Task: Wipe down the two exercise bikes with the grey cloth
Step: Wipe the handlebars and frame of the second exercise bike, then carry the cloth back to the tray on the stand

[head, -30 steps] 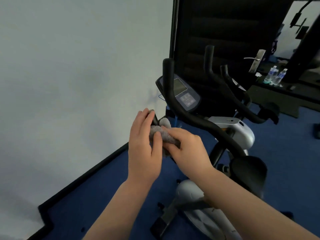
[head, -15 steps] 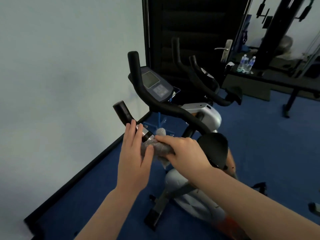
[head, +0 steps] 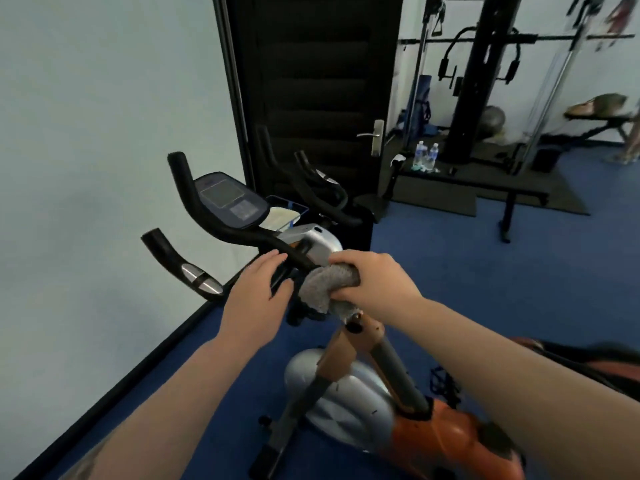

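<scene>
fingers (head: 341, 263) of our right hand (head: 372, 284) are curled tight around the grey cloth (head: 320, 289), bunching it against the black handlebar (head: 242, 233) of the near exercise bike (head: 346, 386), just above its orange stem. our left hand (head: 258, 301) rests beside it on the same bar, fingers loosely spread and holding nothing that we can see. the bike's console (head: 228, 199) sits ahead between the bar's upturned ends. the second exercise bike (head: 318, 188) stands just behind, in front of the dark door (head: 325, 81), on blue floor (head: 485, 271).
</scene>
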`<move>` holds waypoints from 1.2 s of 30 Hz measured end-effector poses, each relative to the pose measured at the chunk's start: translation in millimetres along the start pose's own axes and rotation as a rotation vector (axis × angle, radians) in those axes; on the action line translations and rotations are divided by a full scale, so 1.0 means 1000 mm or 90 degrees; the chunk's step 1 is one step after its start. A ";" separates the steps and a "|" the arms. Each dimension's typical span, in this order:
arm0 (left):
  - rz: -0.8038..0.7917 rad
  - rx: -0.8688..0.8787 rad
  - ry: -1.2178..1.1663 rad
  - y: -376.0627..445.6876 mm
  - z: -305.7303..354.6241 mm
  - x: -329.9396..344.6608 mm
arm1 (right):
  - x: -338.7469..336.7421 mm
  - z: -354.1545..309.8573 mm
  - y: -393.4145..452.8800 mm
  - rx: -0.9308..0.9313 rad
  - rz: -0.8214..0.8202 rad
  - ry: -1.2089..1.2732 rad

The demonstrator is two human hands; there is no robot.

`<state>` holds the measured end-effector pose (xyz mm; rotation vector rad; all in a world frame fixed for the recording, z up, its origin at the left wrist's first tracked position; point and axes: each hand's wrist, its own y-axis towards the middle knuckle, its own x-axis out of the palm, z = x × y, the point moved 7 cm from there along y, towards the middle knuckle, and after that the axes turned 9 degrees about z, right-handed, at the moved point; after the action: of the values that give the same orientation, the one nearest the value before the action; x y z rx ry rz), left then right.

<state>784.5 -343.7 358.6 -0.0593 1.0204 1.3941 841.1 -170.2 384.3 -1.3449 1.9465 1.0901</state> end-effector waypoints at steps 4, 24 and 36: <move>-0.066 0.047 0.002 -0.004 0.052 0.040 | -0.048 0.057 -0.031 0.074 0.025 -0.057; -0.387 0.242 -0.155 -0.116 0.318 0.254 | -0.262 0.255 -0.284 0.504 0.225 -0.256; -0.336 0.186 -0.143 -0.177 0.457 0.358 | -0.382 0.392 -0.368 0.475 0.189 -0.276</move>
<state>1125.8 157.0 319.0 0.0419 0.9257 0.7474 1315.2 287.6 357.5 -0.3939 1.9461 0.5893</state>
